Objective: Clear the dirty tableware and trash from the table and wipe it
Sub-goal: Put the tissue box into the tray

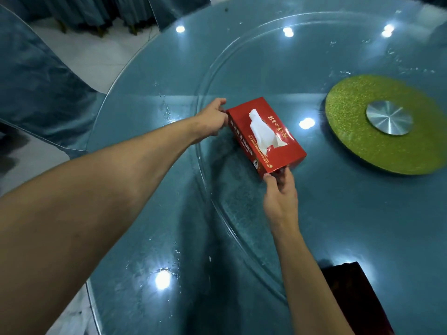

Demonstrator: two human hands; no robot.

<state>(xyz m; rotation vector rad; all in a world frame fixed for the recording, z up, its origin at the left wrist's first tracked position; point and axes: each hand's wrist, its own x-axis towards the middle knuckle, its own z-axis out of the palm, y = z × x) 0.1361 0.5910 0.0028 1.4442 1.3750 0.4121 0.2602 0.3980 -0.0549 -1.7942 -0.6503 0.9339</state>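
On the clear glass turntable of the round, glossy teal table, a red cardboard tissue box lies flat, a crumpled white tissue poking from its slot. My left hand curls round its far short end; my right hand pinches the near end between thumb and fingers. A glittery green disc with a brushed-metal hub sits well apart to the right.
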